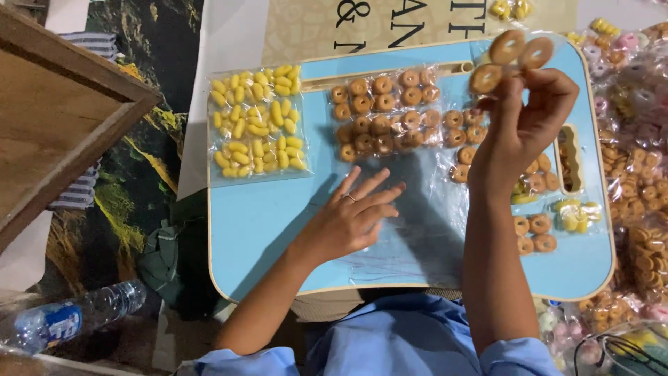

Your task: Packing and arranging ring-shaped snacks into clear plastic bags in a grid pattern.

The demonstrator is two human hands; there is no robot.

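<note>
My right hand (523,122) is raised over the right side of a light blue lap tray (264,230) and pinches a small clear packet of brown ring snacks (508,54). My left hand (351,216) lies flat, fingers spread, on a clear plastic sheet (410,237) spread over the middle of the tray. A strip of packets with brown ring snacks (386,111) stretches across the tray's far part. A strip of yellow puffed snack packets (257,122) rests at the tray's far left corner. More ring snack packets (534,233) sit at the tray's right.
A heap of mixed snack packets (637,174) lies right of the tray. A wooden board (56,118) stands at the left. A clear plastic water bottle (69,317) lies at the lower left. Black eyeglasses (626,348) rest at the lower right.
</note>
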